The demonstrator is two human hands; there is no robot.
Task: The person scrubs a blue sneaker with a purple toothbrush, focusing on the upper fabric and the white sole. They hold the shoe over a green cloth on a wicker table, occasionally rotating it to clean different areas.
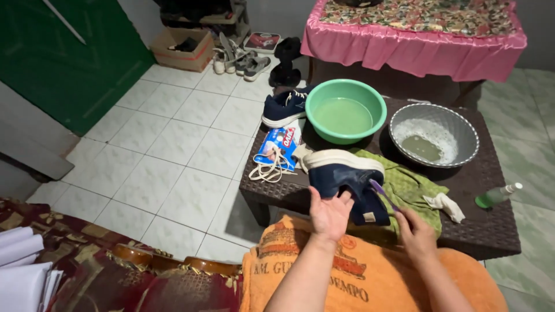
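Observation:
My left hand [329, 215] grips a dark blue sneaker with a white sole [341, 173], holding it on its side above the low table's near edge. My right hand [415, 234] holds a purple toothbrush [383, 193] whose head touches the sneaker's upper. An orange towel [370, 277] covers my lap below both hands. A second dark blue sneaker [283, 108] lies at the table's far left corner.
On the dark wicker table [485, 225] stand a green basin of water [346, 110], a metal bowl of soapy water [433, 136], a green cloth [410, 185], white laces [269, 169] on a blue packet [277, 144], and a green bottle [497, 195]. Shoes [243, 58] sit on the tiled floor.

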